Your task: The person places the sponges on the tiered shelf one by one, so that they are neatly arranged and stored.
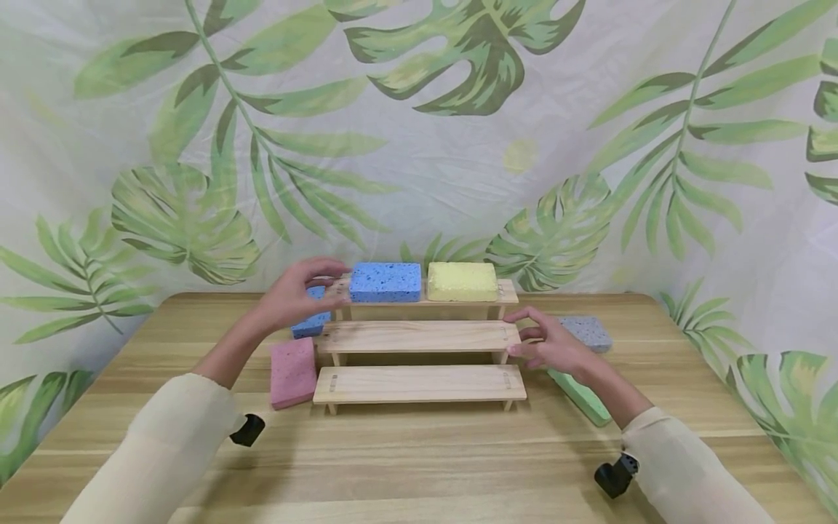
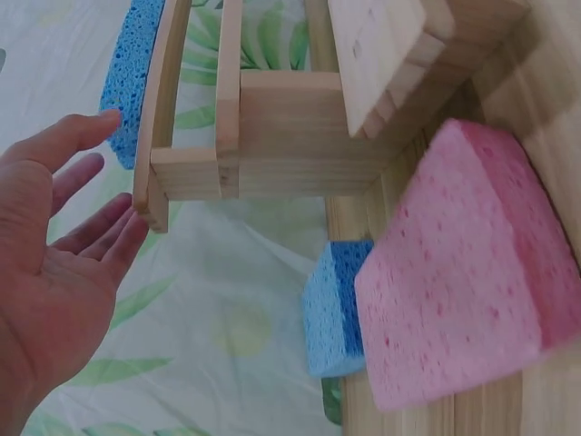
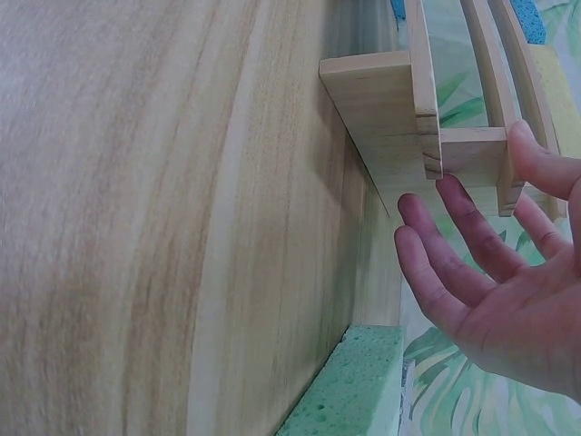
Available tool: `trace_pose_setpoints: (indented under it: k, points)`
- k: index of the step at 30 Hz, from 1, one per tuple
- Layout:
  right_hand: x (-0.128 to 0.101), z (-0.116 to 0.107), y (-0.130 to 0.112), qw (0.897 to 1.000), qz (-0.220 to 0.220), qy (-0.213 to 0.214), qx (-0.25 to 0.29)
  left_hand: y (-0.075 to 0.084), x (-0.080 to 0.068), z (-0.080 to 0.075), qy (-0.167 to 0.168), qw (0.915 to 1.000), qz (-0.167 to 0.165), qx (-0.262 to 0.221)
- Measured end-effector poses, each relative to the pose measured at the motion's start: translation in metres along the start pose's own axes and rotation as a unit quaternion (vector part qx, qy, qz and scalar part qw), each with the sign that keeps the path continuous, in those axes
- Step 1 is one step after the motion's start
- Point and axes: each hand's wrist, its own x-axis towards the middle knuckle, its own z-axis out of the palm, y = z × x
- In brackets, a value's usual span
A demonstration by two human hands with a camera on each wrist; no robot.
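Note:
A three-tier wooden stand [image 1: 419, 382] carries a blue sponge [image 1: 385, 282] and a yellow sponge [image 1: 463, 282] side by side on its top tier. My left hand [image 1: 294, 295] is at the left end of that tier, fingers spread. In the left wrist view its thumb [image 2: 77, 136] reaches the blue sponge's edge; whether it presses there I cannot tell. At the right end of the middle tier is my right hand [image 1: 556, 346], fingers loosely bent and apart. Its thumb [image 3: 543, 163] lies against the stand's edge in the right wrist view. Neither hand grips anything.
Left of the stand lie a pink sponge [image 1: 292, 372] and, behind it, another blue sponge [image 1: 313, 324] partly covered by my left hand. On the right are a green sponge [image 1: 583, 399] and a grey sponge [image 1: 588, 332]. A leaf-patterned cloth [image 1: 432, 182] hangs behind the wooden table [image 1: 393, 466].

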Motion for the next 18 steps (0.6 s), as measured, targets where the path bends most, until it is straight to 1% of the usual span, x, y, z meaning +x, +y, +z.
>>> trace_pose_setpoints:
  k: [9,12,16,18]
  points:
    - [0.000,0.000,0.001,1.000,0.001,0.000,0.004,0.005,-0.021,-0.010,0.023,0.9992,-0.007,0.031]
    - [0.000,0.000,0.001,1.000,-0.002,-0.001,0.006,0.001,-0.028,-0.012,0.030,0.9987,-0.014,0.039]
    - [0.000,0.000,0.001,1.000,-0.004,-0.003,0.009,-0.008,-0.039,-0.012,0.031,0.9977,-0.024,0.055]
    - [0.000,0.000,0.000,1.000,-0.005,-0.005,0.011,-0.011,-0.046,-0.011,0.031,0.9972,-0.035,0.058]
